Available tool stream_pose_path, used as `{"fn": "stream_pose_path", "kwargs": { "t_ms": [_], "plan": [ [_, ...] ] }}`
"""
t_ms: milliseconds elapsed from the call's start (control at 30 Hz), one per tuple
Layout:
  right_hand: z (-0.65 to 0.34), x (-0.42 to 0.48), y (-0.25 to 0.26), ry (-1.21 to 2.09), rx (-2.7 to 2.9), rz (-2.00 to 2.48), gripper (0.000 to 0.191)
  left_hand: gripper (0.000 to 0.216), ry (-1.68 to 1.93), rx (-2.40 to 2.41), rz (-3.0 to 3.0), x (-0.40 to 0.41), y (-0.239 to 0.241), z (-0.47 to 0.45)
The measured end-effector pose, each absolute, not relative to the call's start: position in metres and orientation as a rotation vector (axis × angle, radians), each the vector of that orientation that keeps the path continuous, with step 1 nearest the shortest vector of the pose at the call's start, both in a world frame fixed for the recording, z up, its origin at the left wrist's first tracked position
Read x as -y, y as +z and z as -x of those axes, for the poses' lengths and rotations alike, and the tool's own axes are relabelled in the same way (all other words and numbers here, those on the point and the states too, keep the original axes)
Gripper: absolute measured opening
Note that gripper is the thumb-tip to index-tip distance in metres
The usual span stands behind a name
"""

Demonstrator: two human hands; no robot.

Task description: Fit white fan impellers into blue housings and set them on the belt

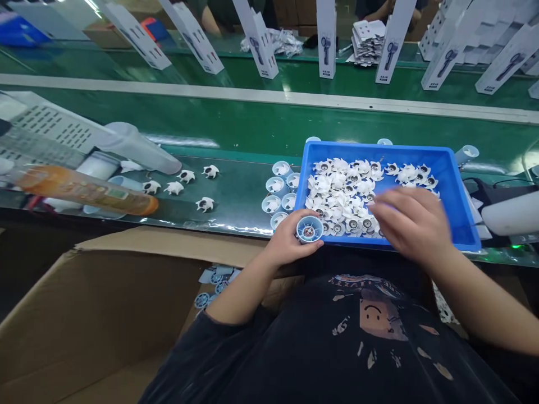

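My left hand [290, 238] is closed around a small light-blue round housing [309, 229], held at the near edge of the belt with its open end facing up. My right hand [410, 221] reaches into a blue tray [452, 185] full of white fan impellers [343, 188]. Its fingers are curled over the pile and blurred by motion, so what they hold is unclear. Several more light-blue housings [280, 188] stand upright just left of the tray.
Loose white impellers [185, 182] lie on the green belt [236, 120] to the left, near an orange bottle [84, 191] and a clear jug [138, 147]. White product boxes [326, 39] stand along the far side. An open cardboard box [105, 314] with blue parts sits below.
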State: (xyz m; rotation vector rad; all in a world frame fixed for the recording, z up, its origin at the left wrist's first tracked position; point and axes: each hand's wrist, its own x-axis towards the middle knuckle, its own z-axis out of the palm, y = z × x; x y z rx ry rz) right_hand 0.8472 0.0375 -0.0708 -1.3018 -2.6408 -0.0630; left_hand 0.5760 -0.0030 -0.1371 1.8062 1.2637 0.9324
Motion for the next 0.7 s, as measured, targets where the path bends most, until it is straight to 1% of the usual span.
{"fn": "stream_pose_path", "kwargs": {
  "t_ms": [100, 200, 267, 367, 433, 500, 633, 700],
  "plan": [
    [-0.822, -0.087, -0.097, -0.041, 2.819, 1.578, 0.026, 0.046, 1.16, -1.161, -1.64, 0.005, -0.14, -0.575],
    [-0.808, -0.121, -0.113, -0.033, 2.931, 1.805, 0.025, 0.055, 1.314, -1.084, -1.452, 0.008, -0.144, -0.571],
    [-0.802, -0.129, -0.116, -0.06, 2.961, 1.866, 0.025, 0.063, 1.321, -1.139, -1.383, 0.011, -0.147, -0.567],
    [-0.795, -0.128, -0.114, -0.039, 3.017, 1.827, 0.028, 0.07, 1.228, -1.281, -1.366, 0.017, -0.149, -0.561],
    [-0.794, -0.127, -0.113, 0.047, 3.029, 1.805, 0.03, 0.073, 1.175, -1.297, -1.392, 0.02, -0.148, -0.557],
    [-0.796, -0.128, -0.111, 0.158, 2.97, 1.84, 0.03, 0.07, 1.175, -1.241, -1.424, 0.023, -0.144, -0.554],
    [-0.807, -0.118, -0.103, 0.364, 2.661, 1.917, 0.03, 0.067, 1.2, -1.166, -1.506, 0.025, -0.129, -0.551],
    [-0.809, -0.1, -0.096, 0.586, 2.518, 1.809, 0.034, 0.064, 1.164, -1.188, -1.638, 0.025, -0.121, -0.552]
  ]
}}
